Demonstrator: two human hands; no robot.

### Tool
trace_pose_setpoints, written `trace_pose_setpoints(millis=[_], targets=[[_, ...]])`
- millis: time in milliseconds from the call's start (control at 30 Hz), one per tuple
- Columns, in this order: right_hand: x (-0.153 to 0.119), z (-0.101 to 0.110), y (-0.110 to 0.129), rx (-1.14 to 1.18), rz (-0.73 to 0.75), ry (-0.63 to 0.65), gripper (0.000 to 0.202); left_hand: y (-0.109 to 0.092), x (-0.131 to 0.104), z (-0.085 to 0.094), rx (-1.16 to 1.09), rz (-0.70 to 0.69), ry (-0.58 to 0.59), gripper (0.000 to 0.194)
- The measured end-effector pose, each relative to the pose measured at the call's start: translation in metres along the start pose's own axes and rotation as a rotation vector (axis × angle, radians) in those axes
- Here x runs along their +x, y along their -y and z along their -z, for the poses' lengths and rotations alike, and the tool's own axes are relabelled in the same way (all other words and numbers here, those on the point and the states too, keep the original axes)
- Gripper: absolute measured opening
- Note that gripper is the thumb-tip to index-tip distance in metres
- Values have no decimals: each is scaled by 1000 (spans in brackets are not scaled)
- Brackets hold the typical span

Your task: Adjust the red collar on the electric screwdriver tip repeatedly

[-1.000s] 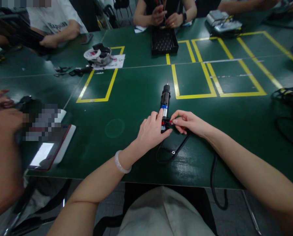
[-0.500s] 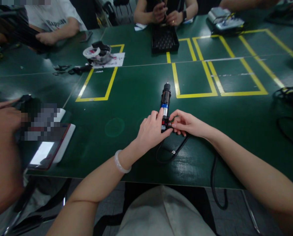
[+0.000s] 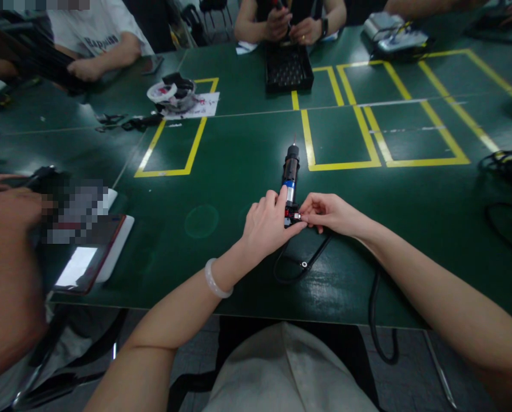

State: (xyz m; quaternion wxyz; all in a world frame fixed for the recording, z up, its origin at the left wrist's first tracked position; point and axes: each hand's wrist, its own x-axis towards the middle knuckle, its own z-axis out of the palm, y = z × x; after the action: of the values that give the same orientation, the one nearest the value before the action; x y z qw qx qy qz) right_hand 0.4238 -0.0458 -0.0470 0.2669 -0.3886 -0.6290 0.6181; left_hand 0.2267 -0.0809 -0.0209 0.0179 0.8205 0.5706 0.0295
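Head view: our left hand (image 3: pixel 266 222), gripping a cylindrical tool (image 3: pixel 290 174) on the table (image 3: pixel 165 229), its lower end part-hidden; our right hand (image 3: pixel 328 214), fingertips pinched at that end, piece unclear. Black tray (image 3: pixel 289 83), contents indistinct.

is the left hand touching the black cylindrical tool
Touching: the head view shows the left hand's index finger lying on the cylindrical tool's silver section.

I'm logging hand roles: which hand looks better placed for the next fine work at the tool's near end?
Probably the right hand: its fingertips are at the near end of the tool, while the left hand rests against it, seemingly steadying it.
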Motion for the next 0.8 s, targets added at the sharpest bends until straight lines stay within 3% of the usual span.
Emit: trace_pose_setpoints(millis=[500,800], targets=[[2,4,-3,58,-9,-65,28,-4,3,-2,-15,50,-25,76],[0,8,2,-68,70,-180,22,14,0,3,28,50,0,77]])
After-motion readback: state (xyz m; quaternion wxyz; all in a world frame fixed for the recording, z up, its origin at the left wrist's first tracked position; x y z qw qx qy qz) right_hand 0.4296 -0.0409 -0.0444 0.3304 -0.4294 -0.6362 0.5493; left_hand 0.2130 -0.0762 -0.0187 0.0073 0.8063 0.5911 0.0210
